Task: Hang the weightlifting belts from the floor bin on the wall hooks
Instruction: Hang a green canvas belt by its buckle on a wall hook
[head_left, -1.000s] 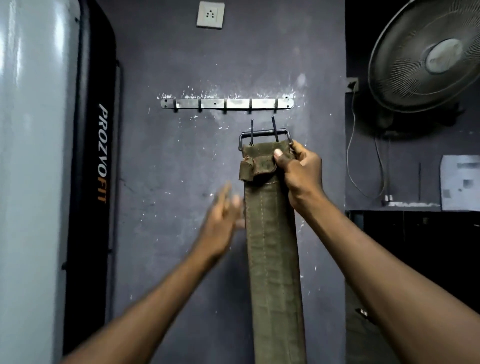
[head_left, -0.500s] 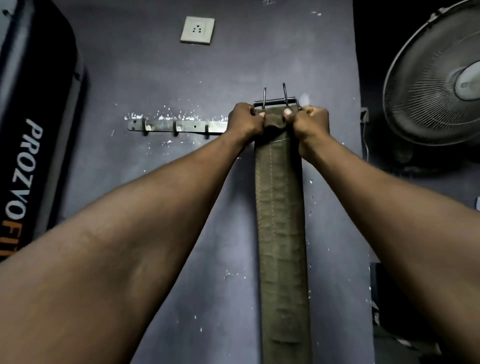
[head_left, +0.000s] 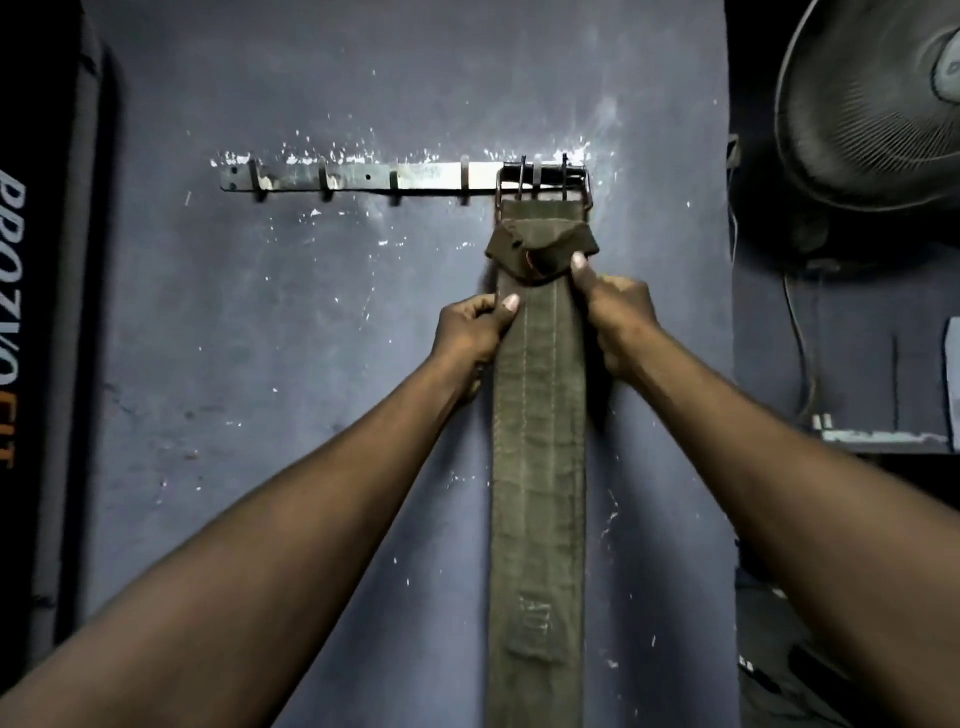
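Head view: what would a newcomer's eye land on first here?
First, the long olive weightlifting belt hanging straight down the middle of the dark wall, its metal buckle at the right end of the hook rail. Next, the left hand and right hand pinching the belt's two edges just below the folded flap. A fan fills the upper right corner.

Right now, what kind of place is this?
Probably a small gym. An olive canvas weightlifting belt hangs by its metal buckle from a steel wall hook rail, both hands gripping it. A black padded bag with PROZVOFIT lettering stands at left, and a wire-caged fan is mounted at right.
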